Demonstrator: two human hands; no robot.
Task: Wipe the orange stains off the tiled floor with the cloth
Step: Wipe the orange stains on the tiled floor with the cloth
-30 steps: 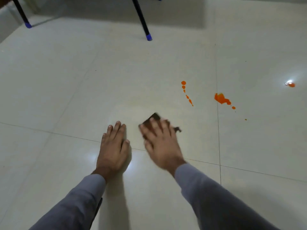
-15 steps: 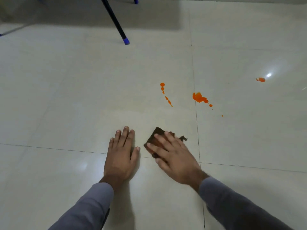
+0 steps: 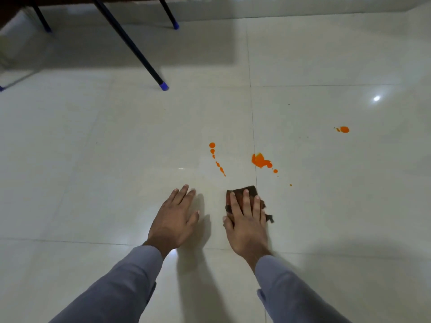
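Head view of a glossy, cream-white tiled floor [image 3: 326,217]. The right hand [image 3: 247,220] lies palm-down with fingers straight and together, pressing a small, dark brown folded cloth [image 3: 247,190] flat against the floor; the cloth's frayed corner shows at the hand's right edge. The left hand [image 3: 175,220] rests just to the left of the cloth, palm-down on the bare tile, fingers extended and slightly spread, holding nothing. Beyond the cloth lies a diagonal trail of small orange droplets [image 3: 217,159]; beyond it and slightly right, a larger orange splash [image 3: 260,160] sits on the dark grout line [image 3: 253,127] that runs past the cloth's right edge. A separate round orange spot [image 3: 344,129] lies well to the right of the cloth and farther away. Far beyond the cloth stand thin black furniture legs with blue caps [image 3: 164,86]. Both forearms wear grey-blue sleeves [image 3: 130,280].
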